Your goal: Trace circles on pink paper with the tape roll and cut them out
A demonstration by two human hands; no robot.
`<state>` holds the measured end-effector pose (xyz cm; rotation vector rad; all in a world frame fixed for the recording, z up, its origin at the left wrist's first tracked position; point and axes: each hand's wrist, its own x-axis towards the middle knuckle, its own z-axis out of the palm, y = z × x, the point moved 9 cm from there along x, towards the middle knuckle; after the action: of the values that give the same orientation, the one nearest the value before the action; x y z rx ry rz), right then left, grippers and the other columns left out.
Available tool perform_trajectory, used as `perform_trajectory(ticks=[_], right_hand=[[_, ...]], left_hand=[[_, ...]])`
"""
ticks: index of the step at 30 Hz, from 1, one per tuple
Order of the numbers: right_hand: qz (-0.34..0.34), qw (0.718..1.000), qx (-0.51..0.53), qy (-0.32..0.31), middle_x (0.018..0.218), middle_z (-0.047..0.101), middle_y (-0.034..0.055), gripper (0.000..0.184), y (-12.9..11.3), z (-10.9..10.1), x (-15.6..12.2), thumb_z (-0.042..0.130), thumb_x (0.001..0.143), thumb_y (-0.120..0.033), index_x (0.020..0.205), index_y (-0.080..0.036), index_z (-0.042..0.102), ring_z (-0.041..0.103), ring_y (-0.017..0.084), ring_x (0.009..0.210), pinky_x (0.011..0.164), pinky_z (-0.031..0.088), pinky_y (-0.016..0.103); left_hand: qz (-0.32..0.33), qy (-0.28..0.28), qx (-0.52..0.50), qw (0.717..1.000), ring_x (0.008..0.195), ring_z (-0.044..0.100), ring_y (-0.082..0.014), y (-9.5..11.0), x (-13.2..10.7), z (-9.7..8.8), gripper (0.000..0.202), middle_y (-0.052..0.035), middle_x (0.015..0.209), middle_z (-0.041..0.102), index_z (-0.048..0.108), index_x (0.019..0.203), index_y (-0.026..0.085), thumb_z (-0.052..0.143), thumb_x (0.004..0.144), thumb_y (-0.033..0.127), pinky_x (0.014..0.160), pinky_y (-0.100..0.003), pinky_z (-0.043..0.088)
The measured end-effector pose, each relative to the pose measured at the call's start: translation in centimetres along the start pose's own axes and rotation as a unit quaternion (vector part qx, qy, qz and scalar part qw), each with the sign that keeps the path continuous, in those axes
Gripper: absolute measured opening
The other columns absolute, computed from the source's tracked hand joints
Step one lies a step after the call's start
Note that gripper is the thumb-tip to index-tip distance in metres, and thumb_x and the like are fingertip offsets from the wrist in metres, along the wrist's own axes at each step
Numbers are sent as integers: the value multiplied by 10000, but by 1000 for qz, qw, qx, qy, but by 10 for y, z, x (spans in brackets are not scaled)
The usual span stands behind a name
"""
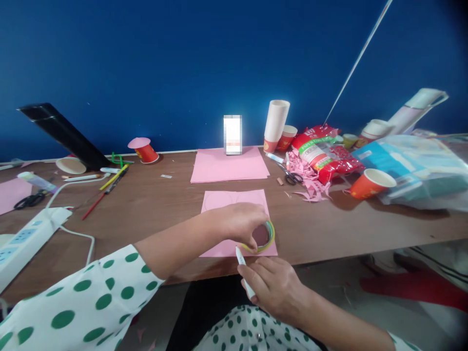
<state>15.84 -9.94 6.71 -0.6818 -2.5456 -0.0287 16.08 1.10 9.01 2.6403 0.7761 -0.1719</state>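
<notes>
My left hand (239, 223) reaches across a pink paper sheet (234, 200) near the table's front edge, its fingers pinched on a yellow-green tape ring (269, 237) that lies flat on the sheet. Just below the table edge, my right hand (272, 285) is closed around a white pen (242, 261), whose tip points up toward the ring. Faint curved lines show on the pink sheet above my left hand.
A stack of pink paper (228, 165) lies behind, with a blurred upright card. Paper cups (276, 124), scissors (291, 176), pink scraps, a red packet (321, 153) and plastic bags stand right. A power strip (25, 239), pencils, scissors and a black stand (62, 131) are left.
</notes>
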Motion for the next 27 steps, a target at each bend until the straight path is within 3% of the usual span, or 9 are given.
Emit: perform_trajectory(ticks=[8,19,27], right_hand=[[8,1000,-14,5,718,635,74,258,2,-2,0,446,879,-280,1024,-100,561,604,203,696,614,464,321],[29,998,-54,-20,732,652,76,244,4,4,0,490,848,-276,1004,-109,574,586,199,662,541,417,317],[27,998,-41,-40,744,645,82,217,3,5,-2,492,832,-239,984,-109,575,577,203,682,576,435,322]], left_hand=[[2,14,3,1000,847,587,-225,-1,2,4,550,-57,961,628,589,1044,177,753,523,237,665,-281,448],[-12,8,9,1000,842,577,-220,-2,0,5,552,-50,949,611,580,1060,189,746,538,254,644,-273,435],[-14,-8,27,1000,866,571,-223,-1,2,9,596,-65,1008,590,562,1110,191,754,552,276,639,-273,425]])
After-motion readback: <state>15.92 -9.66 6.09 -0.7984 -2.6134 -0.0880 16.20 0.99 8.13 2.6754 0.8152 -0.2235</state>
